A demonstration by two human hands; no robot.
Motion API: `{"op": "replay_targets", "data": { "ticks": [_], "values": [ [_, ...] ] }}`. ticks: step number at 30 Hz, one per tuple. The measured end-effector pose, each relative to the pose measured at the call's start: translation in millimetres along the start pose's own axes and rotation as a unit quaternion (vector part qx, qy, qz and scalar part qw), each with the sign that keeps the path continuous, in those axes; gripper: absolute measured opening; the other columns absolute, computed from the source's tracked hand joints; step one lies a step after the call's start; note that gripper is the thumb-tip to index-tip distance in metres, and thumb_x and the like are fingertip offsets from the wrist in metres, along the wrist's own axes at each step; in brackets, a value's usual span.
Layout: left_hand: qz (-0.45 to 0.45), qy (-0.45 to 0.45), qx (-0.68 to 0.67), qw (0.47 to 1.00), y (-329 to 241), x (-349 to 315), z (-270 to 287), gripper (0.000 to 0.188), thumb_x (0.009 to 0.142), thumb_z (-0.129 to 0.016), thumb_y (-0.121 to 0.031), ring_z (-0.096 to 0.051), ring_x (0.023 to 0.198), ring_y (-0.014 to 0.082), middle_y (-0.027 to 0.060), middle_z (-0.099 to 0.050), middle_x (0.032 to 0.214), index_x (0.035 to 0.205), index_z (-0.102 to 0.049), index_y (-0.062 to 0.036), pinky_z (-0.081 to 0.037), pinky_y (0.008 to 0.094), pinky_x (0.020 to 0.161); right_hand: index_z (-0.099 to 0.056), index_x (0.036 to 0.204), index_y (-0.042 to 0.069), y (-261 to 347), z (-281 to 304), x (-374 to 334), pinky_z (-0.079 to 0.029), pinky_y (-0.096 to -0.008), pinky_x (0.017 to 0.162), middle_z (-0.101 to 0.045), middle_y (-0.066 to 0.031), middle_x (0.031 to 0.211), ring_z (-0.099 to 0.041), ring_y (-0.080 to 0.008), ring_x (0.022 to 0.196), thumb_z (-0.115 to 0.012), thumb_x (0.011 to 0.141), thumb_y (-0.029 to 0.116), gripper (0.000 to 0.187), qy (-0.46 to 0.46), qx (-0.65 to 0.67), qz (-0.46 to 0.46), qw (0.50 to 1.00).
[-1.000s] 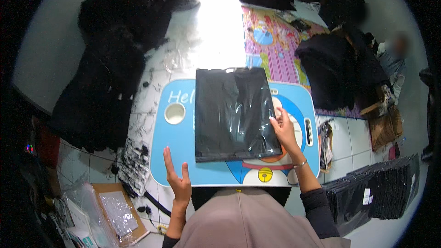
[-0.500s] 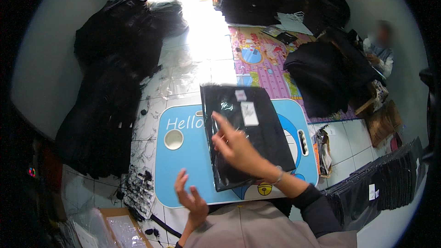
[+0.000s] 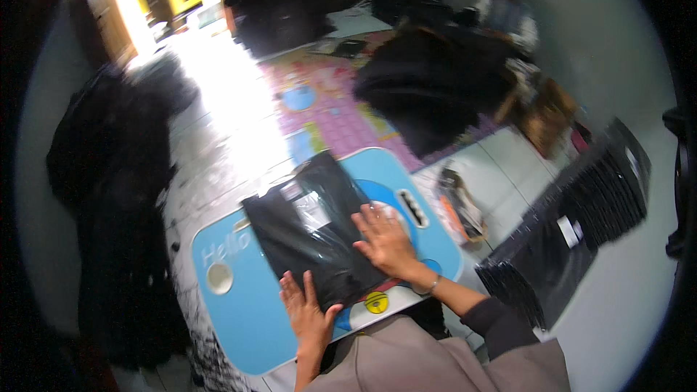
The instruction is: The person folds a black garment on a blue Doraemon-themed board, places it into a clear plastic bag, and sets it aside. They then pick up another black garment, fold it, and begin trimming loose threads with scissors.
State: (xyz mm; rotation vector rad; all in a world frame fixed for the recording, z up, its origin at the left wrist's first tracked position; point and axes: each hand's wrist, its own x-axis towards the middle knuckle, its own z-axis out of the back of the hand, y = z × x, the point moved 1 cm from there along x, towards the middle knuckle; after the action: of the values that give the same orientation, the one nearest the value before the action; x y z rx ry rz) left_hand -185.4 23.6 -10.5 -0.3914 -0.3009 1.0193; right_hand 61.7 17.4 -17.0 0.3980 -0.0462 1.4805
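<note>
A folded black cloth item in a glossy clear plastic bag [image 3: 290, 243] lies slantwise on a low blue table [image 3: 243, 323]. Near its far end shows a white label [image 3: 312, 211], with a smaller one beside it. Flat on the bag's right side rests my right hand [image 3: 388, 245], fingers spread. At the near left edge of the bag, my left hand [image 3: 308, 316] touches it with stretched fingers, thumb apart. Neither hand grips anything.
Black cloth heaps [image 3: 120, 218] line the left side. On the right stands a row of bagged black packages [image 3: 566, 239]. A cardboard box [image 3: 548, 116] and a dark cloth pile [image 3: 428, 87] are farther back, near a seated person [image 3: 508, 18]. The table has a cup recess [image 3: 219, 279].
My right hand has come down from above the bag onto its right side. My left hand has moved onto the near left edge. The whole view has turned toward the right.
</note>
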Motion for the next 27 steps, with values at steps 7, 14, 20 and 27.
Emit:
{"op": "replay_targets", "data": {
  "ticks": [7, 14, 20, 27],
  "values": [
    [-0.268, -0.043, -0.103, 0.957, 11.0, -59.6, 33.0, 0.027, 0.083, -0.068, -0.014, -0.057, 0.116, 0.0350, 0.0200, -0.064, 0.117, 0.108, -0.069, -0.0056, -0.040, 0.0475, 0.102, -0.028, 0.148, 0.010, 27.4, 10.6, -67.8, -0.016, -0.0571, 0.113, -0.023, -0.0141, 0.155, -0.023, -0.0261, 0.144, -0.042, 0.091, 0.055, 0.074, -0.004, 0.025, 0.136, 0.990],
    [-0.296, -0.230, 0.016, 0.927, 11.7, -45.8, 85.2, 0.007, 0.087, -0.064, -0.002, -0.067, 0.087, 0.0306, 0.0133, -0.070, 0.091, 0.091, -0.070, -0.0030, -0.051, 0.0429, 0.085, -0.044, 0.136, 0.006, 102.9, 46.8, -77.2, -0.041, -0.0615, 0.093, -0.055, -0.0303, 0.121, -0.054, -0.0490, 0.111, -0.066, 0.077, 0.020, 0.064, 0.092, 0.147, 0.086, 0.981],
    [-0.158, -0.497, 0.024, 0.853, 16.2, -35.0, 106.7, 0.025, 0.089, -0.068, -0.017, -0.065, 0.096, 0.0328, 0.0171, -0.066, 0.108, 0.105, -0.066, 0.0019, -0.051, 0.0430, 0.087, -0.066, 0.097, -0.004, 54.3, 79.3, -18.2, -0.050, -0.0346, 0.069, -0.067, -0.0197, 0.081, -0.064, -0.0212, 0.075, -0.063, 0.089, 0.033, 0.038, 0.114, 0.500, -0.145, 0.846],
    [-0.005, -0.286, -0.086, 0.954, 71.1, -15.4, 52.2, 0.033, 0.092, -0.056, -0.002, -0.059, 0.110, 0.0268, 0.0148, -0.049, 0.134, 0.125, -0.058, -0.0049, -0.054, 0.0385, 0.087, -0.053, 0.122, 0.000, 8.2, 209.7, -91.8, -0.046, -0.0324, 0.096, -0.058, -0.0154, 0.119, -0.059, -0.0269, 0.108, -0.077, 0.069, 0.003, 0.058, -0.388, 0.263, -0.076, 0.880]
  ]
}}
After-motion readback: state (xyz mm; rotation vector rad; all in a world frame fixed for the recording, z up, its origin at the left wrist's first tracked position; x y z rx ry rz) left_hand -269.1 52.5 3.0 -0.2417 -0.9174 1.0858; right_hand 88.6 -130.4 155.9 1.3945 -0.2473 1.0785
